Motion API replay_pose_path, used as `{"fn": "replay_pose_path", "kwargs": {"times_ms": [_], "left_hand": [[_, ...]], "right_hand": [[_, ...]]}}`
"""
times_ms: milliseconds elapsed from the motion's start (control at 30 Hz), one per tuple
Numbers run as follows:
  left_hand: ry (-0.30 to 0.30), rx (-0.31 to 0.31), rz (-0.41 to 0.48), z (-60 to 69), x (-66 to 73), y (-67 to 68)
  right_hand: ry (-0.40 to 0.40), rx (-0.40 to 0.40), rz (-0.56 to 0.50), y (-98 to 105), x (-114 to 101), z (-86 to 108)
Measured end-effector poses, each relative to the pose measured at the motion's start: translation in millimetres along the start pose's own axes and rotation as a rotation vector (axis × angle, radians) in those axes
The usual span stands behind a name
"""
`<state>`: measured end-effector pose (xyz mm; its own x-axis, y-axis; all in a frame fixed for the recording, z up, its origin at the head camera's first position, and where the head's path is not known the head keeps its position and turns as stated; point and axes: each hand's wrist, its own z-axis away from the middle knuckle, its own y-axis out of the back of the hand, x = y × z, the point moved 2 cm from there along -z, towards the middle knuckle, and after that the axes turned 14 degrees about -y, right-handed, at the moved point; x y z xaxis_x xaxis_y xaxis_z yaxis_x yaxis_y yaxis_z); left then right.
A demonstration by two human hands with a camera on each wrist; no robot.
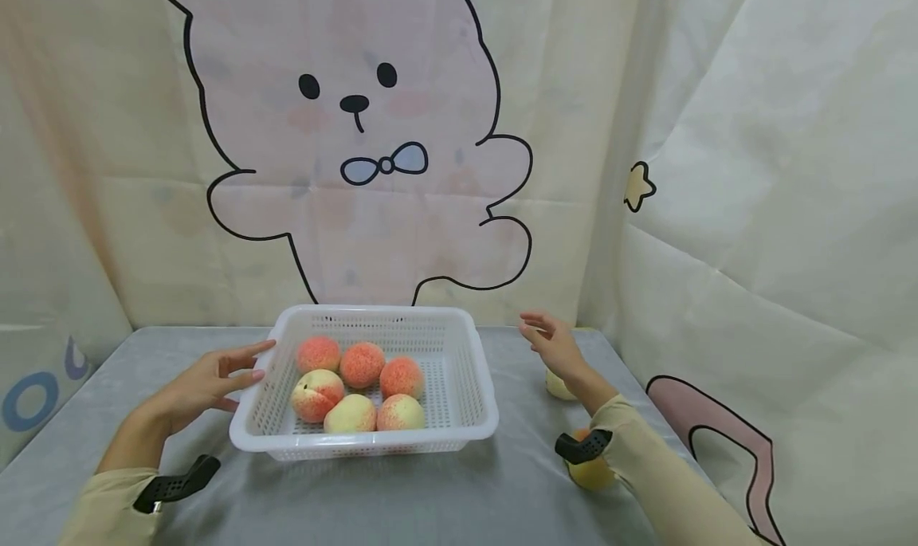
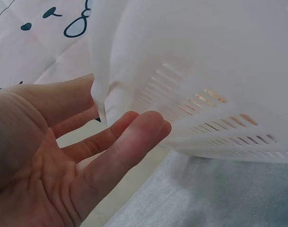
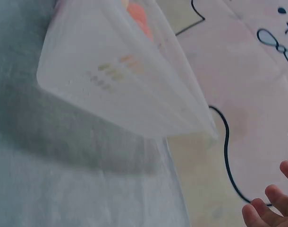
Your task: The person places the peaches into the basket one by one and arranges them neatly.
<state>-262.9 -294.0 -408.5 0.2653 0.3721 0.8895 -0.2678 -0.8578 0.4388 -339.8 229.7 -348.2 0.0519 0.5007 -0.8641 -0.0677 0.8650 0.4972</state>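
Observation:
A white plastic basket point(image 1: 452, 433) with slotted sides stands on the grey-covered table, holding several peaches point(image 1: 362, 365), some red and some pale yellow. At its left side is my left hand point(image 1: 208, 382), its fingertips touching the rim; in the left wrist view the left fingers point(image 2: 139, 137) are extended beside the slotted wall, not wrapped around it. Off the basket's right side, with a gap between, my right hand point(image 1: 552, 344) hovers with loosely extended fingers, holding nothing. Only the fingertips of that hand show in the right wrist view.
To the right of the basket, a pale peach point(image 1: 559, 386) lies partly behind my right wrist. A yellow-orange peach point(image 1: 591, 473) sits nearer, partly covered by the right forearm and its black wrist band point(image 1: 582, 447). Printed curtains point(image 1: 559, 131) enclose the table.

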Motion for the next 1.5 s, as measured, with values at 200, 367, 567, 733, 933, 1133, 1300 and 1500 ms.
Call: {"fn": "replay_pose_path", "kwargs": {"times_ms": [200,367,567,733,933,1133,1300,1500], "left_hand": [[0.008,0.0,0.004,-2.1,1.5,0.6],[0.023,-0.001,0.0,-1.1,3.1,-0.2],[0.02,-0.004,0.008,1.0,3.0,-1.0],[0.025,-0.004,0.012,2.8,0.8,-2.0],[0.021,-0.002,0.017,3.0,-0.7,-1.8],[0.018,-0.002,0.011,1.7,2.8,-0.6],[0.015,0.0,0.011,1.5,3.4,-0.8],[0.008,0.002,0.015,0.4,1.5,-1.2]], "right_hand": [[-0.043,0.045,0.021,24,18,-8.3],[-0.079,0.064,0.052,41,33,-10.2],[-0.147,0.055,0.099,55,53,-6.8],[-0.196,0.036,0.154,63,67,-6.3],[-0.3,-0.043,0.201,69,83,-6.7],[-0.339,-0.125,0.184,70,90,-8.0],[-0.364,-0.14,0.209,70,92,-8.9],[-0.403,-0.134,0.257,70,97,-11.4]]}}
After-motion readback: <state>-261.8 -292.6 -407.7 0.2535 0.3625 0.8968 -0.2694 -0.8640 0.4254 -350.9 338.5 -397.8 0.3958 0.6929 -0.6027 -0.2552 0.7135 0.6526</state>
